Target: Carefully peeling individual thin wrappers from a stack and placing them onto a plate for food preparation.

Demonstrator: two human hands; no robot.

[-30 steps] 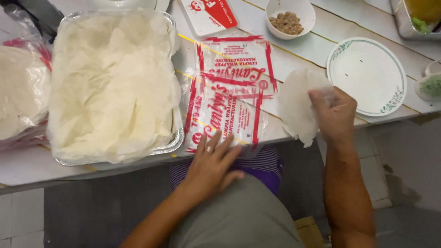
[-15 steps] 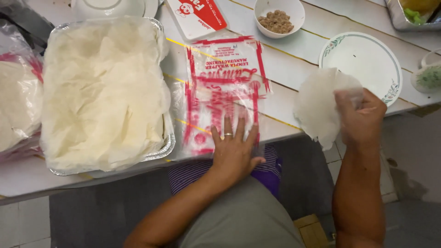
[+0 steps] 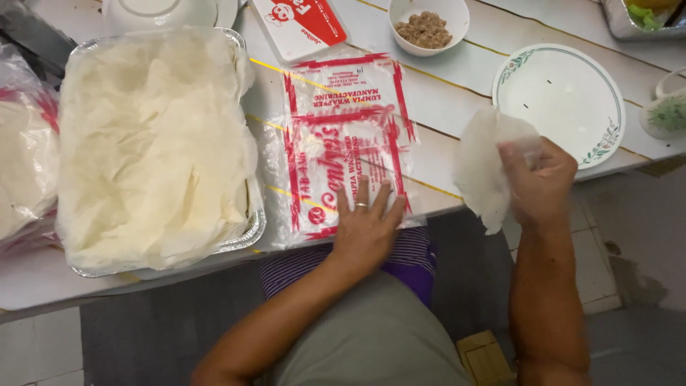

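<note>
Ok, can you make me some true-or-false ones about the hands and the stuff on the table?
1. The left hand lies flat on the clear plastic packet with red print. True.
2. The right hand holds a spoon. False: it holds a thin white wrapper sheet.
3. The round white plate with a green rim is piled with food. False: it looks bare.
4. The foil tray holds pale wrapper sheets. True.

The left hand [image 3: 366,227] lies flat on a red-printed plastic bag [image 3: 341,146] at the counter [image 3: 457,71] edge. At three o'clock of it, the right hand [image 3: 537,179] pinches a thin white wrapper [image 3: 480,166], beside a plate [image 3: 561,93].
</note>
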